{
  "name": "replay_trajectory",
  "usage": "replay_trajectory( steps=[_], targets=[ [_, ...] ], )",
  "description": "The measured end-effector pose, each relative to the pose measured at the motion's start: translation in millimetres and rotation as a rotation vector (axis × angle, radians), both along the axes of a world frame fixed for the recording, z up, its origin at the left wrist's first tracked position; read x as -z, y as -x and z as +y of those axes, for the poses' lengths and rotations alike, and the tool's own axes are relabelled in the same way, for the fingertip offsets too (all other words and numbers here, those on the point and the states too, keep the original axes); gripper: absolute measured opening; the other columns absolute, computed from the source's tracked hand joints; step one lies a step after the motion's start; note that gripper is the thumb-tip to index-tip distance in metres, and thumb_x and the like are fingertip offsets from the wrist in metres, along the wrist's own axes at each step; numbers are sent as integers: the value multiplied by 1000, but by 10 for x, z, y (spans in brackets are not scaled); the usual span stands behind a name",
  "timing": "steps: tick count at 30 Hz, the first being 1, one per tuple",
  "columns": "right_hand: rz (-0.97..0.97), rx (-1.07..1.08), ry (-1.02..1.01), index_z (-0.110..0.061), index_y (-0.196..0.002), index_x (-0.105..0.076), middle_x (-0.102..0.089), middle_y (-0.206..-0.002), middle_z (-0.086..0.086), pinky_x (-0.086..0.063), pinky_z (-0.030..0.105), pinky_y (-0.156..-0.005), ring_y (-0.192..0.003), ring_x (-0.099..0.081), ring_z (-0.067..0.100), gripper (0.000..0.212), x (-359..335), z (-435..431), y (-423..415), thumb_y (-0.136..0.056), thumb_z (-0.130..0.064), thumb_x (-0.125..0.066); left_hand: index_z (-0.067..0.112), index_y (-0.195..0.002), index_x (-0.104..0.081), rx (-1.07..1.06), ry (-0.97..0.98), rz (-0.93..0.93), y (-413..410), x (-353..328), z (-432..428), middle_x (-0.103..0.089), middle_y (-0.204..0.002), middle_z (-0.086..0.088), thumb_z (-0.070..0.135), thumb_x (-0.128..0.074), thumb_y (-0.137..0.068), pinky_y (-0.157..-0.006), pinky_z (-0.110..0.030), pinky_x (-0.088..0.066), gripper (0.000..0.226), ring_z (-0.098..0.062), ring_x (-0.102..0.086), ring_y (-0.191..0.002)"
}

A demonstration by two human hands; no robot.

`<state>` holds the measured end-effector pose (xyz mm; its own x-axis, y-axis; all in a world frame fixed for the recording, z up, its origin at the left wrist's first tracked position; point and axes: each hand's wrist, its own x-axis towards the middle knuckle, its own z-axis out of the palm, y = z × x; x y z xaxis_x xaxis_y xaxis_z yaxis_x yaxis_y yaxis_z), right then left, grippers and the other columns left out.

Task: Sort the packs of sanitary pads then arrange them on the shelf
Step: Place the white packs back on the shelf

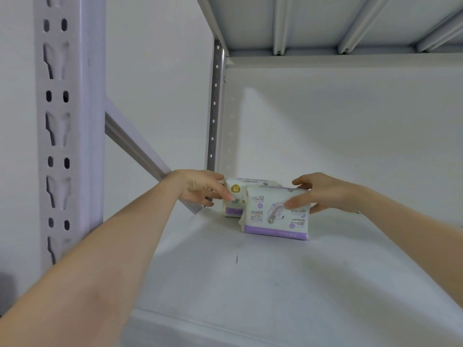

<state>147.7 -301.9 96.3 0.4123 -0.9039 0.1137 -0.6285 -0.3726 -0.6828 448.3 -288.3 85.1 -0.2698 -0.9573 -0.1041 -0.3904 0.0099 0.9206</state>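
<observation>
Front upright at left, pale grey, punched with paired round holes and keyhole slots; diagonal brace running from it down and back toward the rear upright, itself pierced by a single column of small holes. Overhead, underside of an upper deck, stiffened by parallel ribs. Behind, plain white back panel and white wall.

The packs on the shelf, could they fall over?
Maybe. The front white plastic pack with a purple band stands on its narrow edge, pinched by the right hand; it might tip when released. It overlaps the rear white pack with a gold badge, held by the left hand, so nudging one could shift the other.
</observation>
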Motion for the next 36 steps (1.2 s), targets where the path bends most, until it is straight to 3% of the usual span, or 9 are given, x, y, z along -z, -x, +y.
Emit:
replay_trajectory(
  steps=[2, 5, 7, 9, 12, 16, 20, 30, 36],
  targets=[
    [-18, -13, -25, -4, -149, -24, -50, -132, 1, -54, 39, -94, -108, -63, 18, 104, -2, -6, -70, -68, -25, -86, 21, -133, -50, 20, -11, -20, 11, 21, 59, -58, -135, 6, 1, -77, -71, -119, -44, -18, 71, -16, -39, -136],
    [-56, -30, -54, -4, -150, -19, -50, -134, 1, -54, 37, -92, -110, -62, 18, 106, 5, -18, -189, -69, -23, -85, 30, -128, -54, 43, -5, -38, 23, 76, 62, -65, -122, 18, 1, -74, -75, -119, -42, -14, 64, -2, -47, -121],
    [-76, -52, -80, -4, -144, -31, -58, -127, 0, -56, 35, -88, -105, -65, 16, 93, 19, -41, -254, -70, -21, -85, 35, -128, -53, 44, 8, -49, 27, 120, 50, -65, -121, 20, 2, -75, -77, -118, -42, -14, 65, -1, -48, -121],
    [-78, -81, -86, -4, -124, -51, -68, -116, 1, -57, 35, -87, -97, -69, 14, 66, 42, -81, -308, -70, -21, -85, 39, -126, -53, 40, 27, -52, 22, 158, 34, -64, -125, 18, 6, -79, -72, -118, -41, -16, 68, -5, -48, -125],
    [-101, -91, -75, -8, -112, -61, -74, -105, 1, -58, 32, -82, -92, -71, 11, 51, 81, -116, -379, -69, -22, -85, 45, -121, -53, 13, 55, -46, 2, 201, 19, -65, -124, 15, 8, -82, -64, -118, -41, -21, 73, -7, -50, -125],
    [-141, -85, -52, -8, -108, -62, -75, -98, -1, -58, 25, -68, -85, -72, 10, 49, 120, -114, -471, -68, -23, -86, 38, -132, -50, 27, 75, -16, -40, 224, 5, -64, -127, 10, 5, -85, -57, -118, -42, -26, 89, -14, -50, -129],
    [-155, -67, -20, -10, -107, -63, -74, -100, -1, -59, 30, -78, -88, -72, 11, 51, 150, -113, -543, -66, -27, -87, 33, -128, -55, 40, 81, 31, -64, 229, 8, -64, -128, 4, 2, -85, -55, -117, -44, -28, 85, -19, -51, -129],
    [-182, -31, 12, -7, -111, -62, -70, -109, 4, -59, 32, -80, -95, -70, 15, 57, 191, -78, -583, -65, -30, -88, 35, -124, -58, 20, 66, 72, -75, 243, 17, -65, -126, 5, 0, -85, -52, -117, -44, -29, 84, -21, -53, -128],
    [-106, 21, 81, -16, -116, -58, -63, -113, -4, -57, 39, -87, -105, -62, 15, 62, 220, -18, -565, -67, -42, -84, 37, -122, -59, -23, 76, 59, -45, 248, 74, -66, -125, 8, 1, -85, -52, -116, -43, -30, 83, -19, -53, -126]
  ],
)
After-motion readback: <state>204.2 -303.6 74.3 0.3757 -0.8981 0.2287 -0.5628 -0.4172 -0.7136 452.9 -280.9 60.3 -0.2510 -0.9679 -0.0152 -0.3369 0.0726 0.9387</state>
